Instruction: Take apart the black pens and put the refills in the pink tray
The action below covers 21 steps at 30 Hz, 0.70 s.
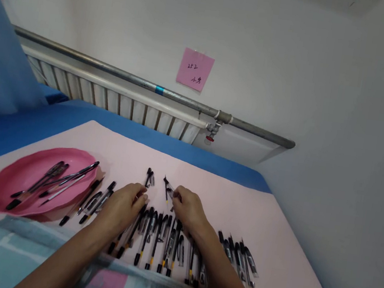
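My left hand (123,204) is closed, thumb and forefinger pressed together at the lower end of a black pen piece (148,176). A small clear cap (152,179) lies beside that piece. My right hand (189,209) pinches the end of a small clear pen piece (170,190), partly hidden by the fingers. Just left of it is a thin refill (166,191) with a black top and yellow end. Below both hands runs a row of clear-barrelled black pens (156,241), with loose caps (181,250) among them; my right forearm covers part of the row.
At left, a pink scalloped dish (3,179) holds several pens and parts. More pens (98,202) lie between dish and left hand. Another group of pen parts (237,255) is right of my right forearm. A radiator (126,106) and pipe (116,71) line the wall.
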Each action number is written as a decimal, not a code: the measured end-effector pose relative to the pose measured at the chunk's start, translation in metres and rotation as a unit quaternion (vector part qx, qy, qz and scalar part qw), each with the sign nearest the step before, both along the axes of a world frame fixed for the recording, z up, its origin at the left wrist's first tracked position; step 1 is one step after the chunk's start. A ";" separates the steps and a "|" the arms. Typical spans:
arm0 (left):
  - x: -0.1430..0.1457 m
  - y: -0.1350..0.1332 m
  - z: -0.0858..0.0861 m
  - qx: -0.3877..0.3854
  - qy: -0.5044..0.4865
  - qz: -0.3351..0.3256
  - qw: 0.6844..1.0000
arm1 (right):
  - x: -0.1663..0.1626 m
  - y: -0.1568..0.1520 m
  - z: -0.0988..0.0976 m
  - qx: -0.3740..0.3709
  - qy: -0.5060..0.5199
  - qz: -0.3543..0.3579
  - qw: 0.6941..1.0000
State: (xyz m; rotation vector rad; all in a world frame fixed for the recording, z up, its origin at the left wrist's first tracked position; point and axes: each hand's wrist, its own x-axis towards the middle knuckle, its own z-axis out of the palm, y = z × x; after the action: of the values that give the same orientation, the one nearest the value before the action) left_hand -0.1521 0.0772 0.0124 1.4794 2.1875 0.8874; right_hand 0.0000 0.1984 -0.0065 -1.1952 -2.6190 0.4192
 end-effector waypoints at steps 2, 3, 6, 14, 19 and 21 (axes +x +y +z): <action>0.001 0.000 0.002 0.004 -0.013 -0.003 1.000 | 0.002 0.001 0.001 -0.012 0.033 -0.007 0.999; 0.001 0.000 0.002 0.007 -0.019 -0.006 1.000 | 0.003 0.002 0.001 -0.017 0.051 -0.009 0.998; 0.000 0.001 0.002 0.014 -0.048 -0.008 0.999 | 0.005 0.002 0.006 -0.023 0.085 -0.013 0.996; 0.006 0.002 0.001 0.040 -0.459 0.040 0.887 | -0.014 -0.044 0.031 -0.100 0.249 0.111 0.957; 0.005 0.004 -0.001 0.122 -0.568 0.093 0.808 | -0.022 -0.054 0.024 -0.155 0.250 0.185 0.938; 0.002 0.005 -0.001 0.134 -0.567 0.113 0.805 | -0.018 -0.040 0.016 -0.109 0.245 0.129 0.955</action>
State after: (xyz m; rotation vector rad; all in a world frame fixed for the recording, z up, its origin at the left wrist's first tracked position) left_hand -0.1500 0.0826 0.0111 0.4370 1.3166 1.6435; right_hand -0.0182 0.1586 0.0093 -0.6810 -2.3280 0.9422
